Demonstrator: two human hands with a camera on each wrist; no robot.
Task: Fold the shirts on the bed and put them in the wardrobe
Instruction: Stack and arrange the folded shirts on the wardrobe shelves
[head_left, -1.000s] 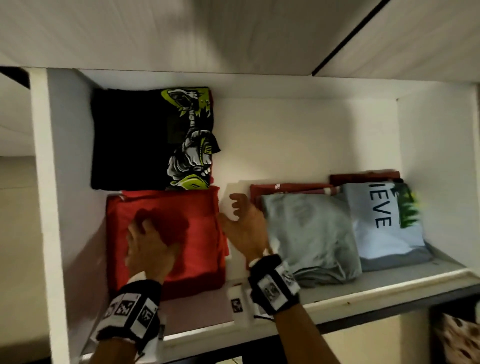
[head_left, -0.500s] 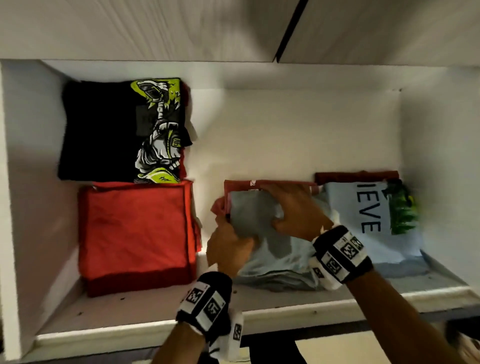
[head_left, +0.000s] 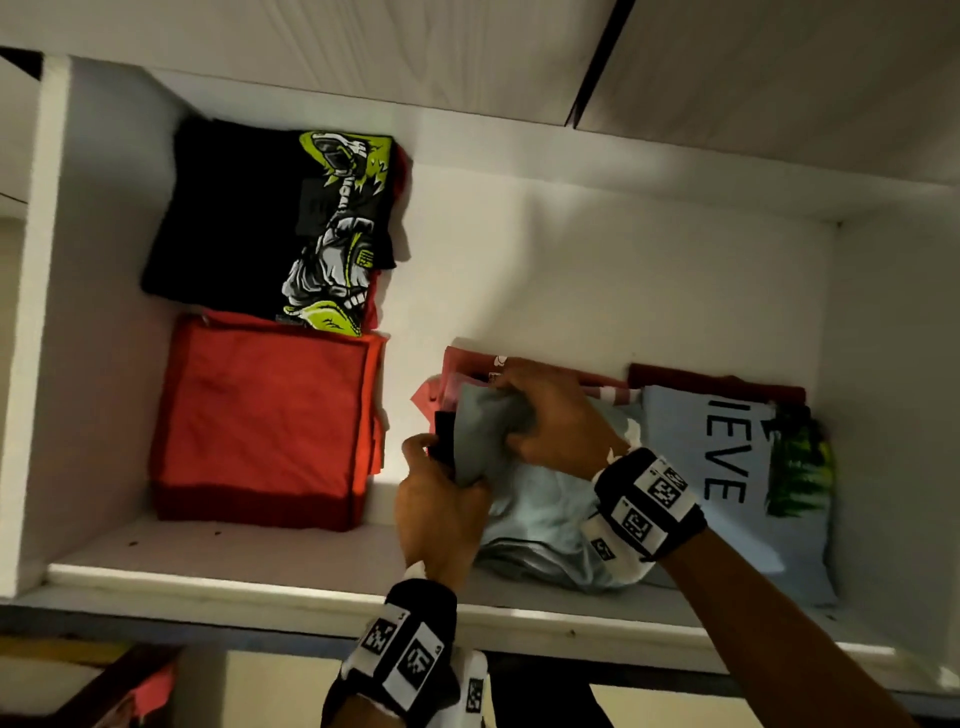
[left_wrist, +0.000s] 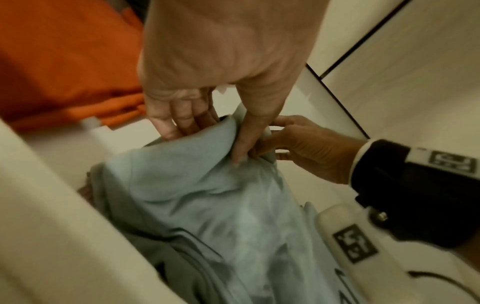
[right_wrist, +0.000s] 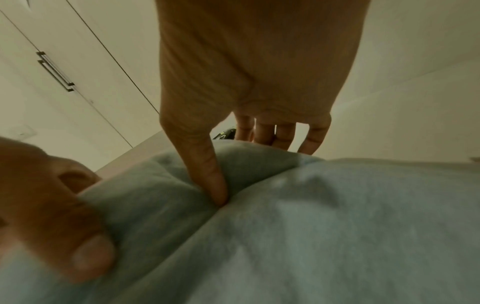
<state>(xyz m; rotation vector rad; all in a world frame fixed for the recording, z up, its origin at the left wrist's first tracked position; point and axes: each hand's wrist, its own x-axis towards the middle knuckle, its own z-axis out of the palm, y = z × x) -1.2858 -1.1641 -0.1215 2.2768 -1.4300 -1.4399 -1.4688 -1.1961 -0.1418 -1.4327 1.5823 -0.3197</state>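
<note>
apparently both hands (head_left: 550, 415) on grey shirt (head_left: 540, 509)

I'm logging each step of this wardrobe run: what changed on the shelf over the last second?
Both hands left the red folded shirt and moved right. Left hand and right hand now grip the pale blue-grey shirt, bunching its far left corner. The black graphic shirt, red shirt and the lettered shirt lie as before.

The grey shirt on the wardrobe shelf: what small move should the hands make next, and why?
Probably lay the bunched back edge flat. Both the left hand and the right hand grip the grey shirt at its back left corner, which is lifted and creased, while its front already rests on the shelf.
</note>
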